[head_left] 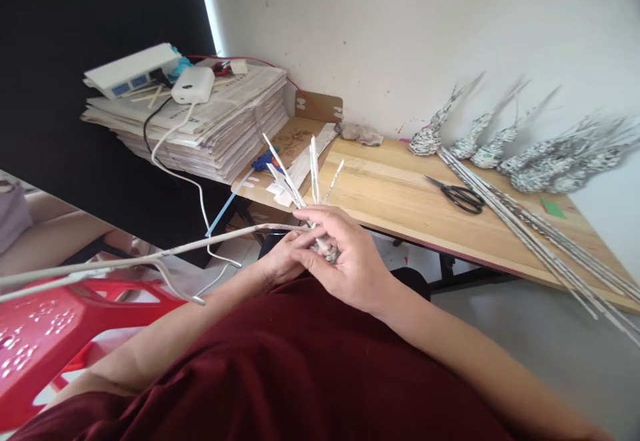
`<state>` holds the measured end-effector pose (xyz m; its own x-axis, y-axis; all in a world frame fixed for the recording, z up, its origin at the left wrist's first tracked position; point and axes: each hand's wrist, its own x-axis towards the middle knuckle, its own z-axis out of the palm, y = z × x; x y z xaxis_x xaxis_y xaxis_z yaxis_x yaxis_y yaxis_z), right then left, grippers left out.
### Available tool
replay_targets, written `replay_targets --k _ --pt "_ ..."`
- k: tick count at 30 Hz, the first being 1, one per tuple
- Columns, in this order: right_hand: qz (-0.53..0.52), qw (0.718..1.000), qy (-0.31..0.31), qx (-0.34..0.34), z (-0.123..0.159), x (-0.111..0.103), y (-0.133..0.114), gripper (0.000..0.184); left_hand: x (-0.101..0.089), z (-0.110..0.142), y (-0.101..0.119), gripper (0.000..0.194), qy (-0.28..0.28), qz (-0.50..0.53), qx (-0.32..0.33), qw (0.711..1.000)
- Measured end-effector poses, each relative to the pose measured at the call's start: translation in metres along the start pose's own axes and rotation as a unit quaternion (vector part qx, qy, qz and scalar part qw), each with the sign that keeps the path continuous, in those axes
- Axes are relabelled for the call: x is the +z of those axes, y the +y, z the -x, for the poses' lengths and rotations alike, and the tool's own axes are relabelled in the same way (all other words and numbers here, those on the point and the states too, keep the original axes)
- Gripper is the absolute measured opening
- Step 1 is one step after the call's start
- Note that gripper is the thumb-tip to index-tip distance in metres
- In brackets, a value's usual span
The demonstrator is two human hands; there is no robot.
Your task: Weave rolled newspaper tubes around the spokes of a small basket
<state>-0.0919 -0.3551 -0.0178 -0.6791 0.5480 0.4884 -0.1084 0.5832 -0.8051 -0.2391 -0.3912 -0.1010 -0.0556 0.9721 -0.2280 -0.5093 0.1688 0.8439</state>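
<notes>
My left hand [280,262] and my right hand [345,254] are clasped together in front of my chest around a small woven piece of rolled newspaper [327,249]. Several thin paper sticks [313,171] rise from it like spokes. One long paper stick [150,254] runs from between my fingers far out to the left. The fingers of both hands are curled round the weave; most of the woven part is hidden under my right hand.
A wooden table [400,194] holds black scissors [463,197], a bundle of long paper sticks [540,234], several finished woven pieces [500,144] by the wall, a blue glue gun [263,161]. A newspaper stack [215,121] and red plastic stool [50,334] stand left.
</notes>
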Motion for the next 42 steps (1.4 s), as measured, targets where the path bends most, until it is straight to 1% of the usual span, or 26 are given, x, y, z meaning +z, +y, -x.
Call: replay_targets --k 1,2,5,6,8,11,13,15,17,19,23,26,29,32,36,39,42 --pt "0.0 1.0 0.03 0.001 0.0 0.0 0.002 0.031 0.002 0.0 0.002 0.033 -0.011 0.009 0.003 1.0" --pt "-0.011 0.998 0.055 0.017 0.0 -0.001 0.004 0.027 0.005 0.0 0.003 0.034 -0.025 0.02 0.006 0.999" --pt "-0.077 0.985 0.106 0.11 -0.002 -0.007 0.011 0.025 0.011 -0.002 0.005 0.031 -0.058 0.054 0.028 0.996" --pt "-0.09 0.98 0.116 0.135 -0.002 -0.009 0.014 0.025 0.012 -0.002 0.005 0.029 -0.059 0.056 0.038 0.996" --pt "-0.085 0.974 0.124 0.168 -0.002 -0.014 0.018 0.024 0.012 -0.004 0.004 0.028 -0.052 0.036 0.061 0.996" --pt "-0.026 0.976 0.112 0.184 0.002 -0.019 0.024 0.024 0.007 -0.005 0.002 0.033 -0.045 -0.008 0.087 0.995" --pt "0.012 0.982 0.097 0.161 0.005 -0.02 0.027 0.017 0.001 -0.006 0.001 0.034 -0.044 -0.035 0.097 0.994" --pt "0.051 0.989 0.081 0.109 0.008 -0.019 0.03 0.008 -0.005 -0.007 0.002 0.034 -0.048 -0.074 0.107 0.99" --pt "0.1 0.991 0.066 0.053 0.01 -0.017 0.033 0.013 -0.01 -0.007 0.004 0.034 -0.055 -0.124 0.115 0.984" --pt "0.15 0.987 0.061 0.018 0.01 -0.017 0.036 0.017 -0.012 -0.005 0.007 0.036 -0.061 -0.164 0.12 0.977" --pt "0.212 0.976 0.048 -0.01 0.01 -0.019 0.041 0.014 -0.011 -0.002 0.014 0.041 -0.067 -0.209 0.128 0.967" --pt "0.243 0.967 0.045 -0.055 0.011 -0.021 0.045 0.011 -0.011 -0.001 0.016 0.042 -0.08 -0.229 0.14 0.96" --pt "0.275 0.955 0.046 -0.101 0.013 -0.022 0.048 0.011 -0.011 -0.001 0.016 0.041 -0.082 -0.227 0.15 0.959" --pt "0.306 0.944 0.065 -0.106 0.016 -0.02 0.049 0.01 -0.006 -0.001 0.014 0.039 -0.072 -0.208 0.15 0.964" --pt "0.327 0.936 0.118 -0.064 0.018 -0.014 0.046 0.009 0.002 0.0 0.011 0.038 -0.047 -0.199 0.169 0.964" --pt "0.34 0.93 0.134 -0.043 0.018 -0.01 0.041 0.011 0.004 -0.001 0.007 0.038 -0.034 -0.218 0.173 0.96" --pt "0.373 0.916 0.135 -0.061 0.018 -0.009 0.038 0.015 0.004 -0.003 0.004 0.037 -0.033 -0.212 0.169 0.962"
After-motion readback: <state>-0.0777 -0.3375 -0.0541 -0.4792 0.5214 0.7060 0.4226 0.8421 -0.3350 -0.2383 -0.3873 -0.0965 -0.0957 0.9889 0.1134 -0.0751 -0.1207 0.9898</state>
